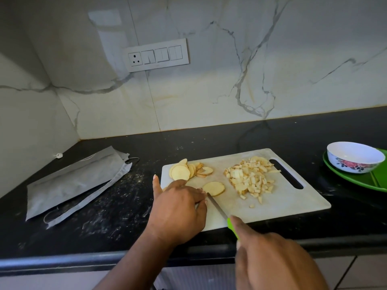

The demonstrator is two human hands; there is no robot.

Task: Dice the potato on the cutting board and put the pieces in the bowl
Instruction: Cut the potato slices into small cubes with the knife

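Head view shows the knife (217, 208) in the right hand (270, 260) — grip curled round its green handle — blade slanting up-left, tip touching the lone potato slice (214, 188) on the cutting board (293, 197). The left hand (178, 208) (nearer it) rests with fingers bent just left of the slice. Diced pieces (251, 178) lie right; the bowl (355, 156) stands well apart.

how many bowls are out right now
1. The bowl, white with a floral print, sits on a green tray at the counter's far right, apart from the cutting board.
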